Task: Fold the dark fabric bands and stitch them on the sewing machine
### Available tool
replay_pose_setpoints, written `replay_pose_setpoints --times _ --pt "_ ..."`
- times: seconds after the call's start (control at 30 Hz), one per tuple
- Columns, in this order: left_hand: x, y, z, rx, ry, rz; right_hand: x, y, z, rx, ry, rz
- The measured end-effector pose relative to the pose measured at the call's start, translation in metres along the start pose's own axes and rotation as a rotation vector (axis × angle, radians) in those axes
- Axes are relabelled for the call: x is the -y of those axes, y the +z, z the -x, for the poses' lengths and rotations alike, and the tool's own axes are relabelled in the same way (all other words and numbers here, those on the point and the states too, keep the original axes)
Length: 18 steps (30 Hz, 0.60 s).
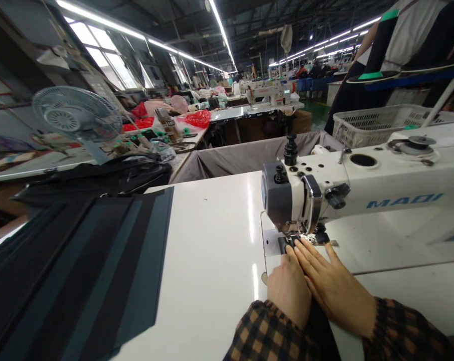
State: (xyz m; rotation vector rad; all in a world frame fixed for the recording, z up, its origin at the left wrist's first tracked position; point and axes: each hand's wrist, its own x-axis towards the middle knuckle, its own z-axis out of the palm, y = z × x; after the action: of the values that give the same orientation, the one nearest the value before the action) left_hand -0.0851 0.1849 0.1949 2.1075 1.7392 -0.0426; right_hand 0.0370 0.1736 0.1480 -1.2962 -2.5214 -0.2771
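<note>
Black fabric (pixel 322 323), partly hidden, at sewing machine (pixel 362 185)

A person's left hand (pixel 290 288) and right hand (pixel 335 293) meet at near right, forearms angling inward in checked sleeves (pixel 403 331). The left points a finger forward, its back upward; the right presses alongside, palm down, fingers (pixel 312 255) extended, one splayed rightward.
</note>
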Motion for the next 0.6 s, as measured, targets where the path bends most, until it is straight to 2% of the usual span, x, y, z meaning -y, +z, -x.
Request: replay_pose_setpoints --times 0.13,0.27,0.4,0.5,0.6 --pt "0.001 0.002 0.003 -0.069 0.003 -0.009 0.004 0.003 0.000 -0.003 0.043 -0.025" --pt "0.003 0.009 0.020 -0.107 0.034 0.029 0.021 0.007 0.015 -0.004 0.096 -0.045" --pt "0.001 0.013 0.030 -0.099 -0.002 0.019 0.033 0.004 0.027 0.027 0.122 -0.020" --pt "-0.004 0.007 0.025 -0.093 0.016 -0.019 0.028 0.000 0.020 0.024 0.098 -0.033" --pt "-0.008 -0.001 0.013 -0.143 0.022 -0.031 0.018 0.002 0.008 0.010 0.082 -0.063"
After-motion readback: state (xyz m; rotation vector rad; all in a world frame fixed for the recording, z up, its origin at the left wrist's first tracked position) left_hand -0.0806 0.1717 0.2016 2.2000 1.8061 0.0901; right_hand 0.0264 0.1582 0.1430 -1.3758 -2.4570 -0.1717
